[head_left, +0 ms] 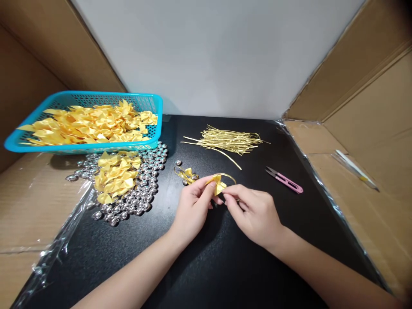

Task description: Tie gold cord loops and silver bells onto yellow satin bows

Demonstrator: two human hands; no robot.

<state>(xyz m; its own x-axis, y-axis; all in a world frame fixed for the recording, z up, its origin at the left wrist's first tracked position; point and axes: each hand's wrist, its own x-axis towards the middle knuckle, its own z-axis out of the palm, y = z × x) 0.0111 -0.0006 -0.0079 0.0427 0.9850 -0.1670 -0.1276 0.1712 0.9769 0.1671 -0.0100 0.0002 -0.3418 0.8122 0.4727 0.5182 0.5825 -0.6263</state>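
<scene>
Yellow ribbon bow (219,187), small and shiny, is held above the black desk (209,262), pinched in the grip of the left hand (193,205) between thumb and forefinger. At the bow's right edge is the right hand (257,214), thumb and forefinger bent toward each other; I cannot tell whether that grip pinches anything, as the fingertips hide the spot. One gold tie (232,177) arches from the bow and passes out of sight behind the right-hand fingers. Something dark near the left fingertips, below the bow, is too small to make out.

Just beyond the left hand lies a cluster of gold tie, yellow ribbon and silver bells (188,175), partly covered by the hand, with a loose silver bell (178,162) beside it. Farther back is a loose bundle of gold ties (230,140); to the right, pink thread snips (285,179).

On the left, a pile of yellow bows (117,176) rests among many silver bells (141,202). Behind, a blue basket (160,112) full of yellow bows overhangs some bells and hides them. Cardboard (363,81) flanks both sides; a slim white tool (355,170), blurred, lies at right. Both forearms are cut off by the lower edge.
</scene>
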